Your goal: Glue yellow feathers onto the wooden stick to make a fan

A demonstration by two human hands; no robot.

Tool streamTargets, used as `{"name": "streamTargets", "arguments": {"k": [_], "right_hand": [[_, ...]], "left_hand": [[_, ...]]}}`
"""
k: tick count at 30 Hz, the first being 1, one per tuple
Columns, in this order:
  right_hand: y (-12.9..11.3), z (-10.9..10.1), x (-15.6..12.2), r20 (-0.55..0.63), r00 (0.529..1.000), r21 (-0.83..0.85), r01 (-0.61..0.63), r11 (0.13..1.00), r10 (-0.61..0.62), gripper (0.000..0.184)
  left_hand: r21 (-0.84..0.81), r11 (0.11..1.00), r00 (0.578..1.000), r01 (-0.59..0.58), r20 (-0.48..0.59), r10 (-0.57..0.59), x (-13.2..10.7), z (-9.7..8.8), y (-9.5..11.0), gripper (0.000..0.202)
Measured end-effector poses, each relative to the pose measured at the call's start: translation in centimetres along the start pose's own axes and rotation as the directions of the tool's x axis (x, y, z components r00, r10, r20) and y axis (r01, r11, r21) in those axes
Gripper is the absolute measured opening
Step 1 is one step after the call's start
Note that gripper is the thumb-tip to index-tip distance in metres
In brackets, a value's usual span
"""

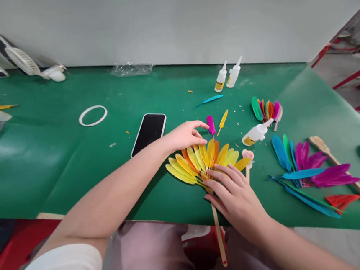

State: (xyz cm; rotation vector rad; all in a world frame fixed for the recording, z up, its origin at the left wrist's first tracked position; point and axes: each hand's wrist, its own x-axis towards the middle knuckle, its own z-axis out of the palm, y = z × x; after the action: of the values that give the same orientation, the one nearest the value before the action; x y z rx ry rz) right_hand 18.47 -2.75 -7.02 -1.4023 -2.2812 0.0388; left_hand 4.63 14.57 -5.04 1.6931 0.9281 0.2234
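Observation:
A fan of yellow and orange feathers (189, 163) on a wooden stick handle (218, 232) lies at the table's front edge, the handle sticking out past it. My right hand (235, 193) grips the fan's base, fingers over the feather quills and thumb by the handle. Above the fan's top edge is my left hand (188, 134), fingers apart, index fingertip beside a magenta feather (210, 124). Whether that fingertip touches the feather is unclear. A small yellow feather (223, 122) lies just right of it.
A white glue bottle (255, 134) lies on its side; two glue bottles (221, 79) stand behind. Loose blue and magenta feathers (309, 170) and another wooden stick (343, 169) are right. A phone (148, 131) and white ring (93, 116) lie left on the green table (59, 158).

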Motion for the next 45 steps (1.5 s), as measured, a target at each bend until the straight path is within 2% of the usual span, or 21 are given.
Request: {"name": "streamTargets", "arguments": {"k": [4, 7, 13, 23, 35, 40, 45], "right_hand": [[0.2, -0.1, -0.1, 0.012, 1.000, 0.008, -0.001, 1.000, 0.001, 0.025], [0.2, 0.0, -0.1, 0.013, 1.000, -0.004, 0.000, 1.000, 0.000, 0.023], [0.3, 0.1, -0.2, 0.013, 1.000, -0.013, 0.007, 1.000, -0.007, 0.022], [0.2, 0.2, -0.3, 0.044, 0.999, 0.012, -0.021, 1.000, 0.021, 0.026], [0.2, 0.1, -0.3, 0.026, 0.999, 0.000, -0.018, 1.000, 0.018, 0.027], [0.1, 0.1, -0.4, 0.049, 0.999, -0.008, -0.021, 1.000, 0.021, 0.024], [0.0, 0.1, -0.4, 0.050, 0.999, -0.003, -0.011, 1.000, 0.011, 0.023]], "left_hand": [[-0.005, 1.000, 0.999, -0.027, 0.045, 0.027, 0.2, 0.1, 0.2, 0.044], [0.039, 0.999, 0.999, 0.001, 0.046, -0.003, 0.0, 0.2, 0.7, 0.044], [0.222, 0.974, 0.999, 0.033, -0.001, -0.034, 0.5, 1.1, 1.5, 0.024], [0.390, 0.921, 0.997, 0.015, -0.073, 0.014, 0.5, 1.0, 1.1, 0.021], [0.384, 0.923, 0.998, 0.004, -0.058, 0.020, 0.5, 0.8, 0.8, 0.020], [0.264, 0.965, 0.999, -0.007, -0.035, 0.016, 0.4, 0.1, 0.7, 0.030], [0.162, 0.987, 0.999, 0.003, 0.032, -0.008, 0.0, -0.7, 0.1, 0.038]]}}
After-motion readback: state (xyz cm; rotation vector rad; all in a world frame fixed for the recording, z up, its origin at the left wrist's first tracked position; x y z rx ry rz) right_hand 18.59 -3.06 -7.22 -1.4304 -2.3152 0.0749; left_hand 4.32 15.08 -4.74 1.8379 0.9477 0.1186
